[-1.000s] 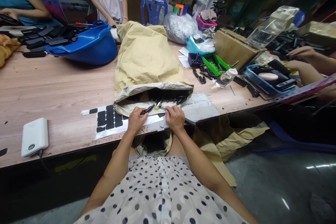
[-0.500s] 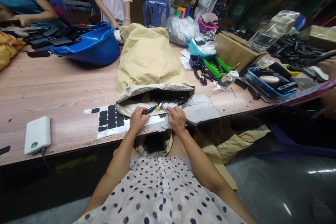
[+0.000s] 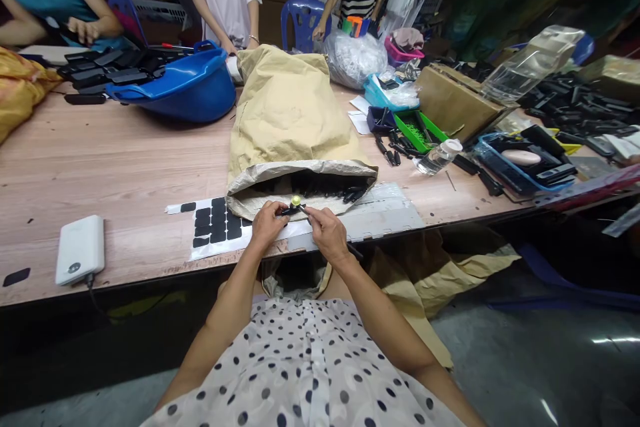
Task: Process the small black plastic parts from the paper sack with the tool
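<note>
Both hands meet at the mouth of a tan paper sack (image 3: 295,113) lying on the table. My left hand (image 3: 268,221) is closed on a small black part (image 3: 289,211), and a round yellow-green piece (image 3: 296,201) shows at its far side. My right hand (image 3: 327,233) is wrapped round a slim tool that looks like a screwdriver, its dark handle (image 3: 355,251) sticking out behind the palm. The tool's tip reaches the black part. Many black pieces (image 3: 353,193) lie inside the sack. A sheet of black stickers (image 3: 219,227) lies left of my left hand.
A white power bank (image 3: 80,250) with a cable is at the left. Beyond are a blue basin (image 3: 185,90) and black parts. To the right stand a green tray (image 3: 417,133), a water bottle (image 3: 440,157) and a blue basket (image 3: 525,167). People work across the table.
My right hand has shifted slightly left and turned; the yellow-green piece now sits higher above the fingers. The view has swung a little, and a person in stripes shows more fully.
</note>
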A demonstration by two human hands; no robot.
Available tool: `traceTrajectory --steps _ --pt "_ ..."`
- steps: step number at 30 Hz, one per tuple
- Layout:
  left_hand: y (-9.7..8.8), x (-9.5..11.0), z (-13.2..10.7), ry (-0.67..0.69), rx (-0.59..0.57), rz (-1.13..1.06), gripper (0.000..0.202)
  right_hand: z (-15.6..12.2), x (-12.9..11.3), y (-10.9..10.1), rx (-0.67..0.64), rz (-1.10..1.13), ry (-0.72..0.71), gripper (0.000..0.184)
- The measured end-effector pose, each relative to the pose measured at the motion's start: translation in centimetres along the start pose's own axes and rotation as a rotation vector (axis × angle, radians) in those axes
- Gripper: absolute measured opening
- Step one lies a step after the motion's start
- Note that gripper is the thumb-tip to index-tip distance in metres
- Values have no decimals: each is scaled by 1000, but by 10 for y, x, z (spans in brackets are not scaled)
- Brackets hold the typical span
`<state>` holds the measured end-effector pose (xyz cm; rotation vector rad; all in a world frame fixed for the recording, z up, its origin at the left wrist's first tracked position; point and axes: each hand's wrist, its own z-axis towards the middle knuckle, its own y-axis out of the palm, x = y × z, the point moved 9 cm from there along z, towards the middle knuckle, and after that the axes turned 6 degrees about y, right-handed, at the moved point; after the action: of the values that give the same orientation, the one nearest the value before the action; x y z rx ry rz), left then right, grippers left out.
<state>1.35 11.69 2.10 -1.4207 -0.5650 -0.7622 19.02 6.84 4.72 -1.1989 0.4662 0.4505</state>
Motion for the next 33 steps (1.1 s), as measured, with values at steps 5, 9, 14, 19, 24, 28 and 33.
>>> traceTrajectory --steps 5,9,14,19,24,28,33 --pt "3 -4 1 37 -1 -73 24 -8 2 -2 4 -7 -7 35" --pt "3 -7 1 32 9 -61 16 -8 -2 -6 16 -6 -8 35" --pt "5 -6 -1 17 25 -40 16 -11 -18 -19 98 7 -102 38" --pt "6 -2 -3 28 37 -14 17 -17 -14 -3 48 -69 -123 39" --pt "6 -1 -3 32 45 6 19 -13 -10 -4 55 -82 -114 37" --pt "6 -1 -3 24 46 30 19 -11 -10 -14 105 -64 -105 39" --pt "5 0 -3 15 42 26 18 -11 -5 -9 59 -80 -75 39"
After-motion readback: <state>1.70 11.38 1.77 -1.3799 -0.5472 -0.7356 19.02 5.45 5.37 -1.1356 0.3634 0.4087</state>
